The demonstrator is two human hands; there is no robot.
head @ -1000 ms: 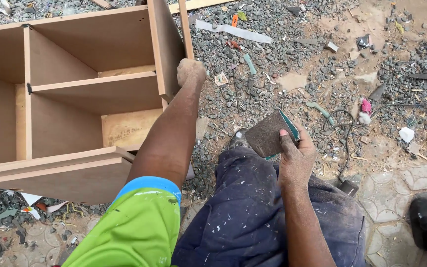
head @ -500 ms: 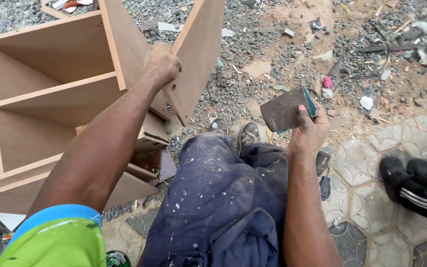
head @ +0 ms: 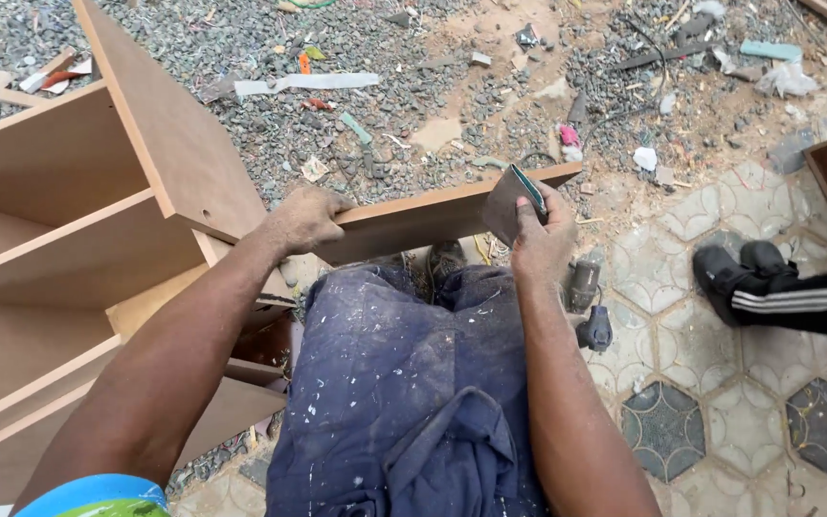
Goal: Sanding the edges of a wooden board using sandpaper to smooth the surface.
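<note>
Head view, looking down over your lap. Your left hand is clamped over the top edge of the brown board, which runs left to right across your knees and joins the open shelf unit at the left. Your right hand is closed around a folded sheet of sandpaper, pressed against the board near its right end. The hands are well apart, one toward each end of the board.

Risks from this position:
- The board appears to be held only by your left grip; if that grip loosens while the right hand presses, the board could tip toward your legs or twist at the shelf unit.
- Your right fingers lie close to the board's edge and end corner; a slip of the sandpaper would bring skin onto raw edge.
- A dark tool, possibly a small power tool though the view is too poor to say, lies on the patterned tiles just beside your right knee; a falling board would land on or near it.
- Another person's foot rests on the tiles at the right, near the board's free end.
- Loose gravel and scraps lie on the far side, so footing there is poor.
</note>
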